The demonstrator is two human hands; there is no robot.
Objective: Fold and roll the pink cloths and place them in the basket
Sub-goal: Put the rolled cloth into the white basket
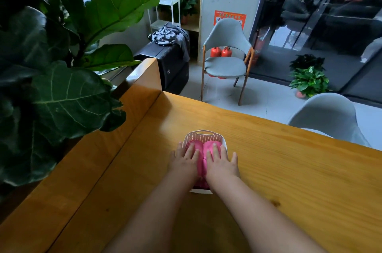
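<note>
Office lobby: extinguishers, glass partition.

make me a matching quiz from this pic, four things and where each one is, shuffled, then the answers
Things:
1 cloths
2 basket
3 left hand
4 extinguishers

Places:
a on the table
b behind the chair
c flat on a cloth
d in the basket

Pairs: 1-d, 2-a, 3-c, 4-b
</note>
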